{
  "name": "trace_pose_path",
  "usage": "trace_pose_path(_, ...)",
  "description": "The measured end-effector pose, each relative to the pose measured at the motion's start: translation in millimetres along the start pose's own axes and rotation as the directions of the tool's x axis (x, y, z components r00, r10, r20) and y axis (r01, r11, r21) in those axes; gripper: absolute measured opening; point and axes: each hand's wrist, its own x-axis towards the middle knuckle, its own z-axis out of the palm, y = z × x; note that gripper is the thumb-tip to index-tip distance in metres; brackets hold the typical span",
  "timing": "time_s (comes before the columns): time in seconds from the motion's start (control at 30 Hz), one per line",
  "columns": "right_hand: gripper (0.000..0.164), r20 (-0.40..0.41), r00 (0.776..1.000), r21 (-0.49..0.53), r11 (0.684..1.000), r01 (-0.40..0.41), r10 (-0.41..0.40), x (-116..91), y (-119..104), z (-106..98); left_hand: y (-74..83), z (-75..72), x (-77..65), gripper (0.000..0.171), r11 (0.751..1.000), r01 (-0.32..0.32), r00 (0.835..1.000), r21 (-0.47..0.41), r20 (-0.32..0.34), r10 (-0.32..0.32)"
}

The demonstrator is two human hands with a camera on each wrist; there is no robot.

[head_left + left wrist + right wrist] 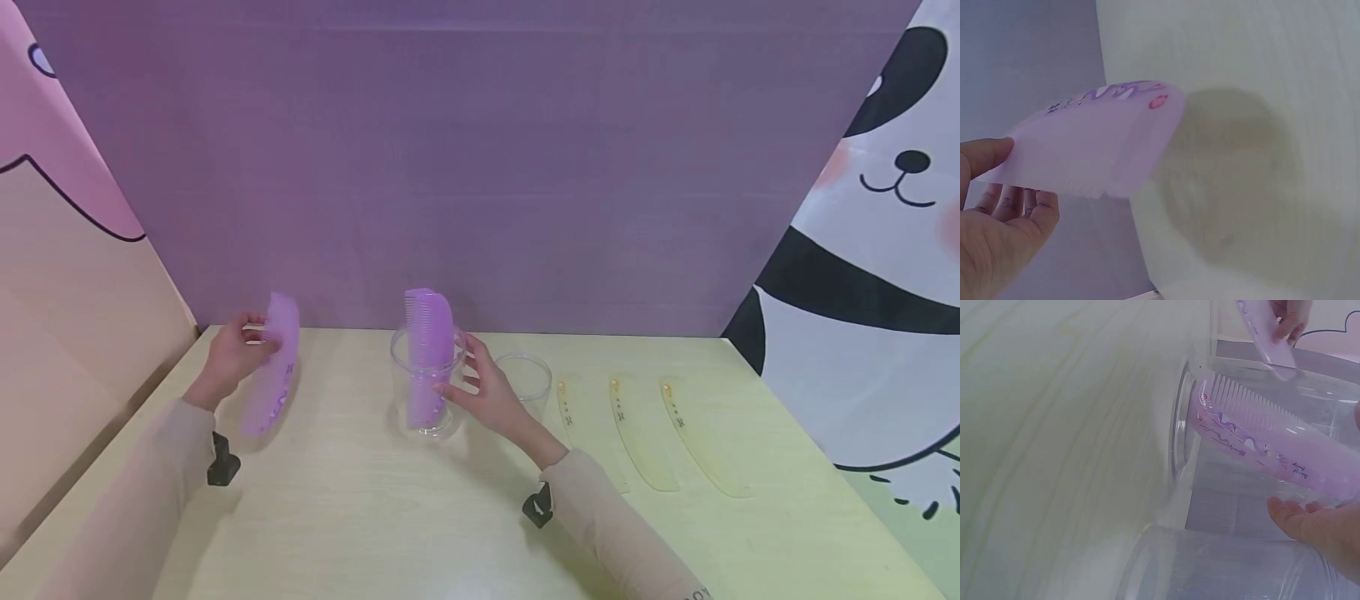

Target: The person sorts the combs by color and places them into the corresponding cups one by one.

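My left hand [238, 358] pinches a translucent purple comb [283, 354] between thumb and fingers at the table's left side. In the left wrist view this comb [1085, 144] is tilted, its printed spine upward and its shadow on the table. A clear plastic cup [399, 379] stands upright mid-table with a purple comb [437, 333] inside, its toothed end rising above the rim. My right hand [495, 396] holds this cup from the right, thumb in front and fingers near the rim. The right wrist view shows the comb's printed spine [1241, 447] through the cup wall.
A second clear cup [536, 379] stands just behind my right hand. Further right, three pale yellow combs [637, 442] lie side by side on the table [360, 517]. A purple backdrop [480, 167] rises along the table's back edge, with cartoon-printed panels on both sides.
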Motion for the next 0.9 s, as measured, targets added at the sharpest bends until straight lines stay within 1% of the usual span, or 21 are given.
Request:
trace_pose_path(0.13, 0.078, 0.003, 1.0, 0.007, 1.0, 0.002, -0.002, -0.3, -0.2, -0.2, 8.6, -3.1, 1.7, 0.046, 0.998, -0.045, 0.999, -0.034, -0.009, 0.045)
trace_pose_path(0.27, 0.078, 0.007, 1.0, 0.006, 1.0, -0.008, 0.008, -0.3, -0.9, -0.2, 17.7, -5.9, 3.9, 0.047, 0.993, -0.096, 0.995, -0.065, -0.034, 0.094)
trace_pose_path(0.4, 0.078, 0.015, 1.0, 0.008, 1.0, -0.022, 0.022, -0.4, -4.2, -0.7, 29.5, -8.0, 4.9, 0.047, 0.986, -0.135, 0.989, -0.094, -0.067, 0.129)
trace_pose_path(0.53, 0.077, 0.037, 0.999, 0.01, 0.999, -0.036, 0.036, -4.3, -20.3, -2.7, 42.6, -10.4, 5.8, 0.045, 0.984, -0.153, 0.985, -0.092, -0.096, 0.144)
trace_pose_path(0.63, 0.076, 0.048, 0.998, 0.006, 0.999, -0.041, 0.041, -7.7, -32.5, -4.1, 53.1, -12.1, 6.7, 0.045, 0.985, -0.156, 0.984, -0.08, -0.102, 0.147)
trace_pose_path(0.77, 0.076, 0.05, 0.998, 0.011, 0.999, -0.039, 0.038, -9.0, -36.9, -4.4, 69.1, -15.0, 7.3, 0.045, 0.981, -0.169, 0.982, -0.096, -0.097, 0.16)
trace_pose_path(0.9, 0.076, 0.049, 0.998, 0.02, 0.999, -0.033, 0.032, -9.0, -36.9, -4.4, 84.3, -17.2, 7.6, 0.043, 0.972, -0.206, 0.975, -0.114, -0.113, 0.193)
